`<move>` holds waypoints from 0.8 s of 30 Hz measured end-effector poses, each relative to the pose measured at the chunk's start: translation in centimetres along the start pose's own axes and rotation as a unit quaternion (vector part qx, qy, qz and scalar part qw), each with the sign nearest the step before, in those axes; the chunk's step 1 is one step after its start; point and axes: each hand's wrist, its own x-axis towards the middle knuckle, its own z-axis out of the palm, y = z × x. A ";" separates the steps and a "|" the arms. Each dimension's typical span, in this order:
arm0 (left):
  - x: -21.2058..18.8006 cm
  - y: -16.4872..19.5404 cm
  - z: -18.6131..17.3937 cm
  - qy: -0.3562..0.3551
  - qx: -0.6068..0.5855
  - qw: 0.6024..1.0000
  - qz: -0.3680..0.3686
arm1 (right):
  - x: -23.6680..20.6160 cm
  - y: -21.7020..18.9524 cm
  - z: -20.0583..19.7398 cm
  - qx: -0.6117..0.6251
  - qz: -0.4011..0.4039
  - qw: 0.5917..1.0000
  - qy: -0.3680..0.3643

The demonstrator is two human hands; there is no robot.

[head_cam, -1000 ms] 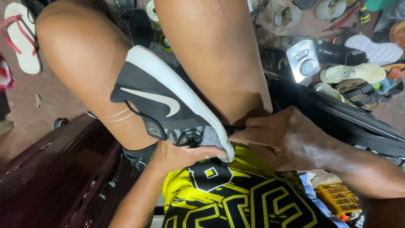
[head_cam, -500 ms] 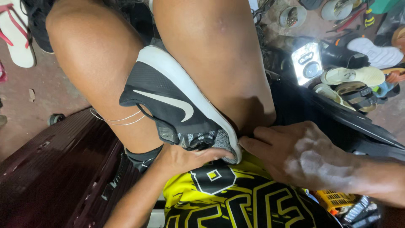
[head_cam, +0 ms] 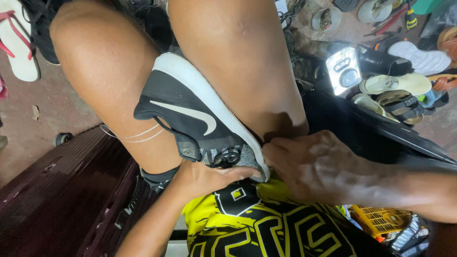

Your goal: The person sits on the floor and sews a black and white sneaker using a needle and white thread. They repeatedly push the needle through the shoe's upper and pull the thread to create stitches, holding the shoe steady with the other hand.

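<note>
While two bare knees are clamping it between them, one black sneaker (head_cam: 190,119) with a white sole is lying tilted; the left hand (head_cam: 204,178) is cupping its heel underneath, and the right hand (head_cam: 314,166) is pinching the heel's edge.

Head view, steeply downward, close over lap

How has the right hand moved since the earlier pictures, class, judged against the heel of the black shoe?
No real move. The right hand stays with its fingertips at the heel of the black shoe, which is wedged between the knees, as before.
</note>
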 end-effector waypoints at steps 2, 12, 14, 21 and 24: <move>-0.4 0.1 -0.7 -0.026 -0.030 0.999 -0.001 | -0.5 0.5 -0.2 0.046 0.003 0.999 -0.011; -0.3 1.7 -0.9 -0.038 -0.057 0.997 -0.025 | -2.1 0.7 -1.3 0.088 0.025 0.996 -0.018; 0.0 2.2 -0.9 -0.025 -0.053 0.998 -0.020 | -2.4 0.2 -1.4 0.063 0.036 0.997 -0.017; -1.1 1.2 -3.5 -0.080 -0.138 0.981 -0.107 | -2.6 1.4 -0.6 0.027 -0.002 1.000 -0.009; -3.7 -0.4 -5.9 0.046 -0.161 0.982 -0.087 | -2.5 3.8 -0.6 0.156 0.027 0.987 0.015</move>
